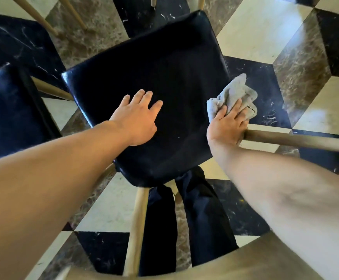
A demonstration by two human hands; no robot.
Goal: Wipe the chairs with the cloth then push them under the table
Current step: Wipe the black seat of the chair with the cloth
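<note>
The person leans over a dark cushioned chair seat (pixel 154 93), arms reaching past the curved wooden backrest (pixel 245 259) at the bottom of the view. The left hand (pixel 138 116) lies flat on the seat, fingers spread and holding nothing, seemingly steadying the chair. The right hand (pixel 228 124) has its grip closed on a crumpled grey cloth (pixel 235 96) at the seat's right edge, just above a wooden rail (pixel 298 139) that runs off to the right; the cloth bunches out beyond the fingers, over the floor.

As I read it, the wiping of this chair is under way, with the cloth working along the seat's side rather than across its top. A second dark seat (pixel 9 110) stands just beside it on the left, and whether that one has been wiped cannot be told. Nothing looks pushed in yet, so that step seems to remain.

No worktop is visible; only pale legs (pixel 45 19) at the top edge hint at furniture there. The backrest is blurred, the chair legs are mostly hidden beneath the seat, and the person's dark trousers (pixel 184 219) show through the frame against the chequered marble floor (pixel 265 33).
</note>
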